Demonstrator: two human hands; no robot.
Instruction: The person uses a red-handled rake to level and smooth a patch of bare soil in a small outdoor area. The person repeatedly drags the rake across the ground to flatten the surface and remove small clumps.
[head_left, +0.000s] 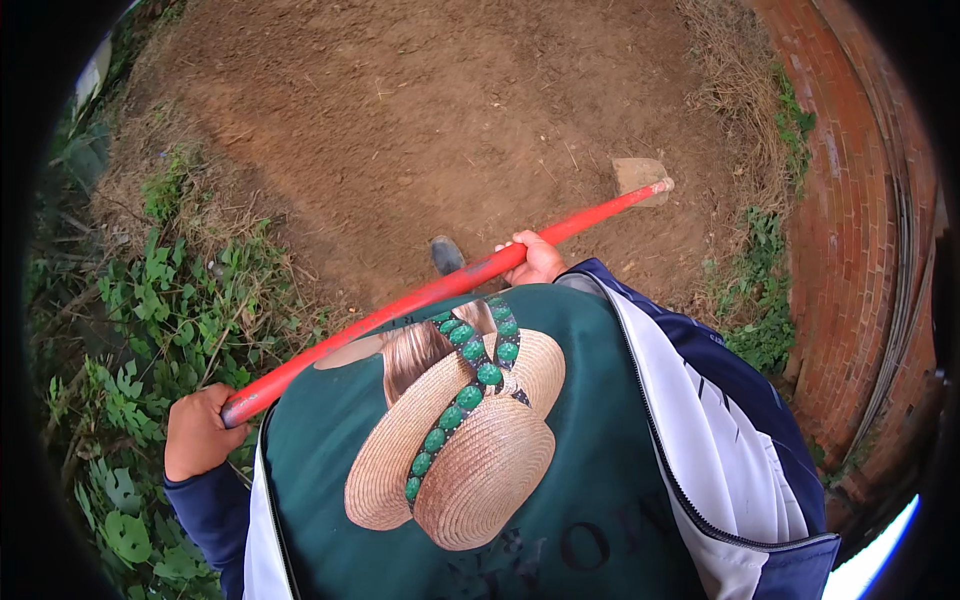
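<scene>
A long red handle (420, 296) slants across in front of my body, from low on the left up to the right. My left hand (201, 431) is closed round its near end, beside the green plants. Farther along, my right hand (534, 259) grips the handle from below, near its middle. At the far end a flat, soil-coloured hoe blade (636, 176) lies at the bare soil; whether it is sunk into the soil I cannot tell. The tip of a dark boot (448, 255) shows just beyond the handle.
Brown soil (420, 127) spreads ahead. Leafy green plants (150, 300) and dry stalks border it on the left. To the right, dry grass (731, 97) and weeds run along a red brick wall (840, 225), with long thin cables or pipes (900, 262) along it.
</scene>
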